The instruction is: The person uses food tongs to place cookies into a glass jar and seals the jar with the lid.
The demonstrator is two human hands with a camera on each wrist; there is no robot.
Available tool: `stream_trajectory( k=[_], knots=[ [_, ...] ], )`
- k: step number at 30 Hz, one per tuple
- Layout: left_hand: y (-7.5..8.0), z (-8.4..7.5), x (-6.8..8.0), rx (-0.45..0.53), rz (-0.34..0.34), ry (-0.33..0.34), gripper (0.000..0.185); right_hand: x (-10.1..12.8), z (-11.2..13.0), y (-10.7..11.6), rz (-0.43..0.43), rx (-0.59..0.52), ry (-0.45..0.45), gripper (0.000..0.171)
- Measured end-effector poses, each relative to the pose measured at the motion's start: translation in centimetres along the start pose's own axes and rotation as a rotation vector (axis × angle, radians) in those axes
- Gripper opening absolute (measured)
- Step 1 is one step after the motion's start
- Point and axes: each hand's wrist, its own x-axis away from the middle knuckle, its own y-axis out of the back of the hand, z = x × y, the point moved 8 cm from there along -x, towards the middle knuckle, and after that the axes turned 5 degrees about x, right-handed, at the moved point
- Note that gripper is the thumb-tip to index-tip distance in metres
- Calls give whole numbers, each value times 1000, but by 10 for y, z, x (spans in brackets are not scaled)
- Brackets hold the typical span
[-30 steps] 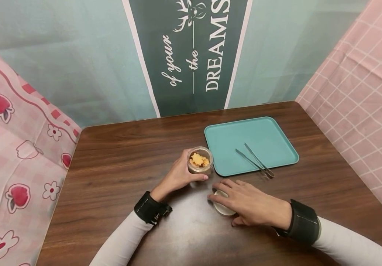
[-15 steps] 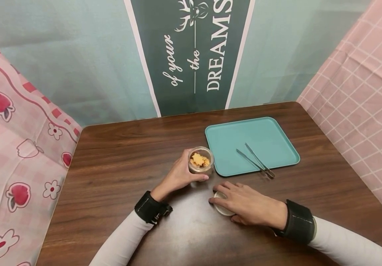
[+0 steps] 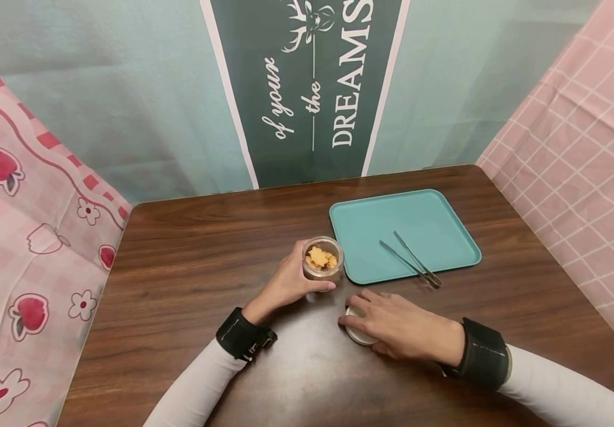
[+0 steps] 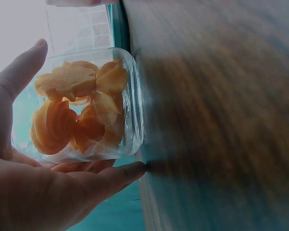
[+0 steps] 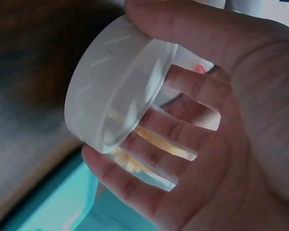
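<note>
1. Beside the teal tray (image 3: 371,207), an open jar (image 3: 323,265) of orange snacks is gripped on the tabletop (image 3: 189,267) by the left hand (image 3: 285,283).
2. Nearer than the tray, a white lid (image 3: 359,333) is grasped by the right hand (image 3: 400,326), fingers (image 5: 183,120) curled round it.

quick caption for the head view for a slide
Left hand grips an open jar of crackers while the right hand holds its lid beside a teal tray holding tweezers.

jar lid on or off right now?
Off. The jar stands open-topped in the left hand, snacks showing. The lid lies on the table under the right hand.
</note>
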Motion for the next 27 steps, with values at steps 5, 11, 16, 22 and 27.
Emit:
stream_trajectory(
  k=[5, 11, 16, 22, 27],
  knots=[
    [0, 0, 0, 5, 0, 0, 100, 3, -5, 18, -7, 18, 3, 73],
    [0, -1, 0, -3, -9, -17, 98, 6, -11, 42, -59, 93, 20, 67],
    [0, -3, 0, -12, -22, -37, 96, 9, -17, 61, -82, 99, 23, 71],
    [-1, -2, 1, -9, -17, -37, 97, 8, -25, 80, -126, 128, 12, 77],
    [-1, -3, 1, -3, -16, -50, 97, 0, -35, 92, -134, 104, 6, 80]
  ],
)
